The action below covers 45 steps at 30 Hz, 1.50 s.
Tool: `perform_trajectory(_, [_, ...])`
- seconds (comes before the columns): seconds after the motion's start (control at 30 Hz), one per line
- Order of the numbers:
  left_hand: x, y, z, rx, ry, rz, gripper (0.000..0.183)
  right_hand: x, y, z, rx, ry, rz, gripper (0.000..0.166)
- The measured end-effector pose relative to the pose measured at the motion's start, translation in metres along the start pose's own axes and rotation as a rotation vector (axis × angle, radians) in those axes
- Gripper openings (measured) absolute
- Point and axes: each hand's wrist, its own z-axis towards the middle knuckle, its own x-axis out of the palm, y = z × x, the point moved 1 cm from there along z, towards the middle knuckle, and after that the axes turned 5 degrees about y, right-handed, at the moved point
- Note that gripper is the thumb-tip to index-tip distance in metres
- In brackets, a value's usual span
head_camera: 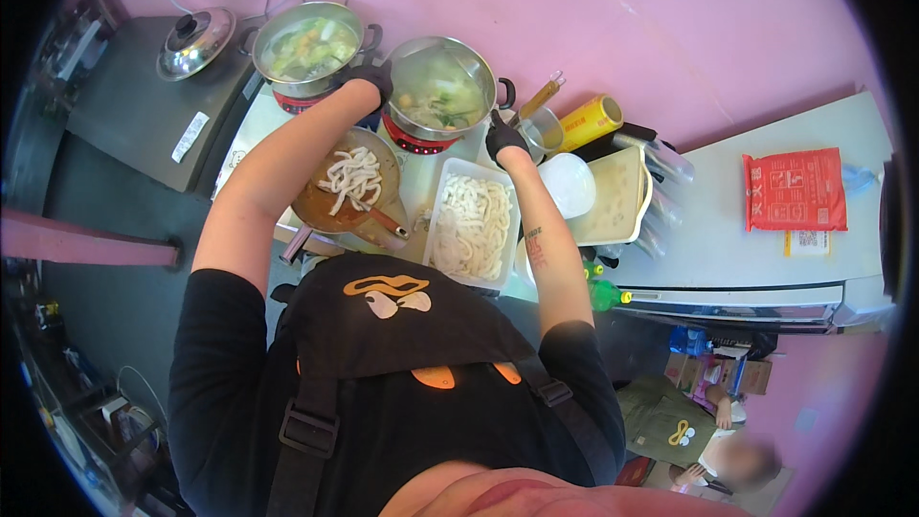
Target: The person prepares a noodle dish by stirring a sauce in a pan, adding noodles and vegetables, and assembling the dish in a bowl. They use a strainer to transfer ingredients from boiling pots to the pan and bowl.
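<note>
Two steel pots of broth and leafy greens stand on red induction cookers, one on the left (309,43) and one on the right (438,86). My left hand (370,82), in a black glove, is between them at the right pot's left side; its fingers are partly hidden. My right hand (505,139), also gloved, is by that pot's right rim, just below its black handle (507,93); its grip is unclear. Thick white noodles (352,179) lie in a pan (316,210) of reddish-brown sauce below my left hand. A white plastic tub (431,248) of pale noodles sits nearer my apron.
A clear jug (543,131) with a wooden-handled utensil (540,99), a yellow film roll (592,120), white lids (567,185) and a cream tray (614,201) are at right. A steel lid (197,43) rests at left. Another person (668,420) is at lower right.
</note>
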Motion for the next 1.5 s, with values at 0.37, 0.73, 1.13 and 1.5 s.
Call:
perform_trajectory(0.37, [-0.064,-0.05,-0.037,0.175,0.708,0.119,0.039,-0.029,-0.013,0.006,-0.057,0.354,0.014,0.032])
perform_trajectory(0.73, [-0.043,-0.017,-0.011,0.411,0.639,0.282,0.029,-0.003,-0.028,-0.036,0.133,0.629,1.464,0.015])
perform_trajectory(1.13, [0.012,-0.002,0.015,0.797,0.475,0.62,0.029,0.056,0.022,-0.056,0.087,0.398,1.687,0.017])
perform_trajectory(1.5, [0.049,-0.034,-0.036,-0.388,0.646,-1.787,0.013,0.07,0.067,-0.074,-0.093,0.219,0.274,0.056])
